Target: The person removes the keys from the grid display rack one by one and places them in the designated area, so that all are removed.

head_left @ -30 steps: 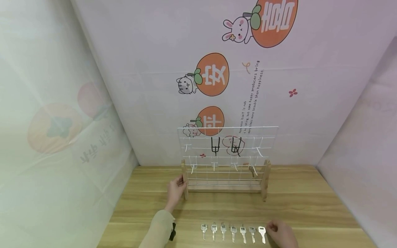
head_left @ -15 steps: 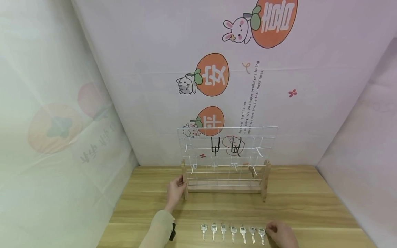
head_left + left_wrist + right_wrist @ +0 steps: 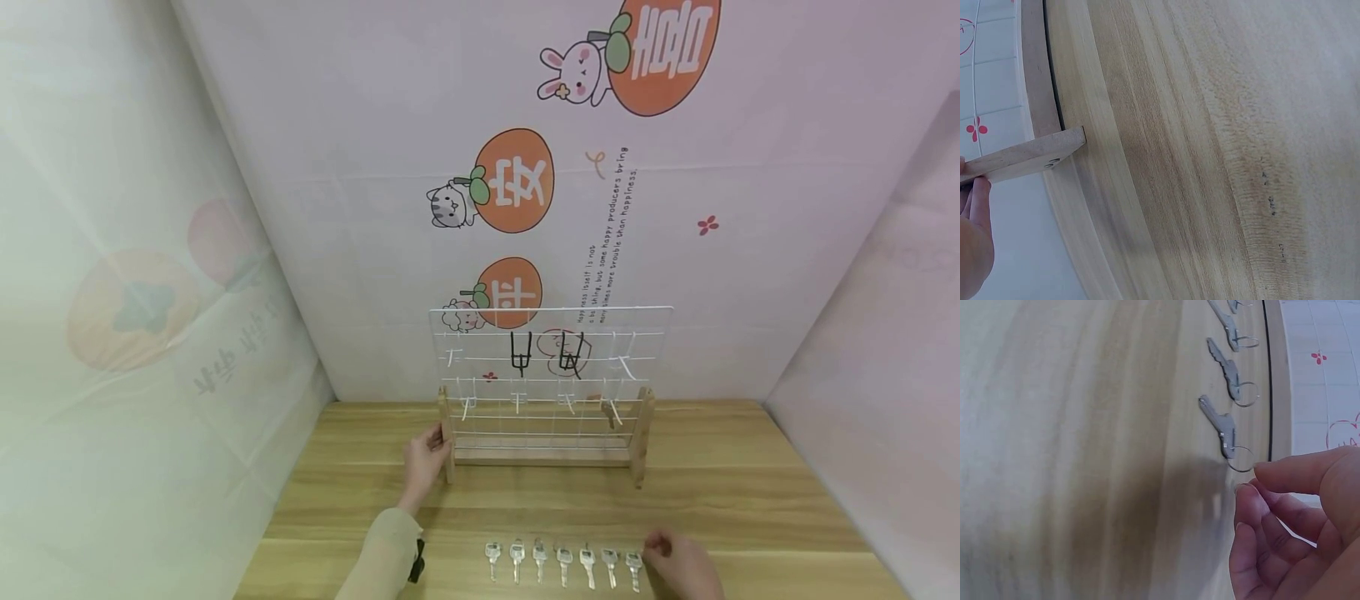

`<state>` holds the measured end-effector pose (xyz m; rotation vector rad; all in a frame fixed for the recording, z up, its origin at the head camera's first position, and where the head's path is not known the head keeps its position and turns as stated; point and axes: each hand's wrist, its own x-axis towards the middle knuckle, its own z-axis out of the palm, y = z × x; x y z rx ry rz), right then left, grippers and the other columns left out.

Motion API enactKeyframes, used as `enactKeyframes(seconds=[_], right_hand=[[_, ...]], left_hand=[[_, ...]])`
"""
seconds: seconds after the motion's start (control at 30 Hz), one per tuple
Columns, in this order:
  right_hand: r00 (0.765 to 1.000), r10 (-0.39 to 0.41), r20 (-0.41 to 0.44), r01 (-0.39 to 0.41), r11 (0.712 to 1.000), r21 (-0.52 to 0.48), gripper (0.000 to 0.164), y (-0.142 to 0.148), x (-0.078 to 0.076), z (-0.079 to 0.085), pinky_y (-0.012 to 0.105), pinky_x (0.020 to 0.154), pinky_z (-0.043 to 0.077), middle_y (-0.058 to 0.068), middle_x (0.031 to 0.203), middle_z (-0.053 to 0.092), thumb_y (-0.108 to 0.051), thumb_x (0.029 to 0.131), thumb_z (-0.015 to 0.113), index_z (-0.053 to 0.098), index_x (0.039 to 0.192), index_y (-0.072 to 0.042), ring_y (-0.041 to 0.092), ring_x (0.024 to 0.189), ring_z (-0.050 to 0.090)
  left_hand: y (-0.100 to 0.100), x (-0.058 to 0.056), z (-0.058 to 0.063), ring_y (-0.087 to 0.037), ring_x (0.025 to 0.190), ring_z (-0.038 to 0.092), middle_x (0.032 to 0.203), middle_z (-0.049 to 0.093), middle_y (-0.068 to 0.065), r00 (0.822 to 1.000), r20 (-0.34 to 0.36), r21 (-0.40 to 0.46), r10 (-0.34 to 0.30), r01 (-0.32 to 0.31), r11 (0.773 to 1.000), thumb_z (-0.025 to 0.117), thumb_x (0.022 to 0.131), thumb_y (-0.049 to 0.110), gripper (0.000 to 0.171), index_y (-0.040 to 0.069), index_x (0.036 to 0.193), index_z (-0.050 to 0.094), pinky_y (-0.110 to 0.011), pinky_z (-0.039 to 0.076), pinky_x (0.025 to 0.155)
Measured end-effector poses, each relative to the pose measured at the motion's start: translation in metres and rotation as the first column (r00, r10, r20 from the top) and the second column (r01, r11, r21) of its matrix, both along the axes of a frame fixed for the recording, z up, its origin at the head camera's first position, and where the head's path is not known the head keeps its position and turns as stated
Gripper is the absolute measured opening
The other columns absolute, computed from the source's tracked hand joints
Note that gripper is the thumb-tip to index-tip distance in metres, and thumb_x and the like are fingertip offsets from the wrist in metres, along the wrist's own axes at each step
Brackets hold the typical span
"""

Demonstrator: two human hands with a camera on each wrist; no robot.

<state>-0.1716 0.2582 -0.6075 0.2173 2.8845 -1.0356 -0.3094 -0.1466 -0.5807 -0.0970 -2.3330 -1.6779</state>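
On the wooden table lies a row of several silver keys [image 3: 564, 567] with thin wire rings. My right hand [image 3: 681, 567] is at the right end of the row, beside the rightmost key [image 3: 1227, 434]. In the right wrist view, its thumb tip and curled index finger [image 3: 1249, 503] come together right at the key's ring [image 3: 1241, 460]; whether they pinch it I cannot tell. My left hand [image 3: 425, 458] grips the left wooden upright [image 3: 447, 442] of a white wire grid rack [image 3: 551, 309]. Its thumb and fingers lie on either side of that upright in the left wrist view.
White hooks [image 3: 518, 402] and black hooks [image 3: 521, 354] project from the grid. A key [image 3: 608, 414] hangs at a lower right hook. The right upright [image 3: 641, 442] stands on the wooden table [image 3: 735, 475]. White printed cloth [image 3: 360, 250] surrounds the table at back and sides.
The rightmost key, bright and slightly raised-looking one second ago, now appears flat in line with the others. My right hand has shifted very slightly upward in view. The left hand stays put.
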Motion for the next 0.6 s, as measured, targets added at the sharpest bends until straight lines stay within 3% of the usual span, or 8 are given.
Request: enactKeyframes(seconds=[0.23,0.47,0.6], right_hand=[[1.000,-0.007,-0.023,0.006,0.999,-0.043,0.019,0.003,-0.006,0.017,0.025,0.063,0.055,0.004,0.090,0.070,-0.009,0.088,0.065,0.068,0.105,-0.001,0.014,0.080,0.063],[0.989,-0.007,-0.148,0.001,0.999,-0.039,0.020,0.006,-0.023,0.038,0.016,0.061,0.054,0.012,0.095,0.073,-0.008,0.089,0.066,0.068,0.106,0.002,0.014,0.079,0.065],[0.974,-0.013,-0.226,0.005,0.999,-0.034,0.020,0.005,-0.035,0.050,0.018,0.058,0.056,0.017,0.096,0.074,-0.009,0.089,0.067,0.069,0.105,0.004,0.019,0.077,0.068]], left_hand=[[0.000,0.001,0.001,-0.045,0.106,0.068,0.117,0.065,-0.037,1.000,-0.014,-0.016,-0.007,0.007,1.000,0.066,0.089,-0.006,0.036,-0.017,0.122,0.059,-0.038,0.064,0.086],[-0.001,0.001,0.000,-0.045,0.107,0.068,0.118,0.065,-0.036,1.000,-0.006,-0.007,-0.007,0.007,1.000,0.066,0.089,-0.006,0.036,-0.017,0.122,0.059,-0.037,0.064,0.087],[-0.001,0.002,0.002,-0.045,0.107,0.068,0.119,0.065,-0.036,1.000,0.001,-0.017,-0.006,0.006,1.000,0.066,0.089,-0.005,0.037,-0.017,0.123,0.059,-0.036,0.064,0.087]])
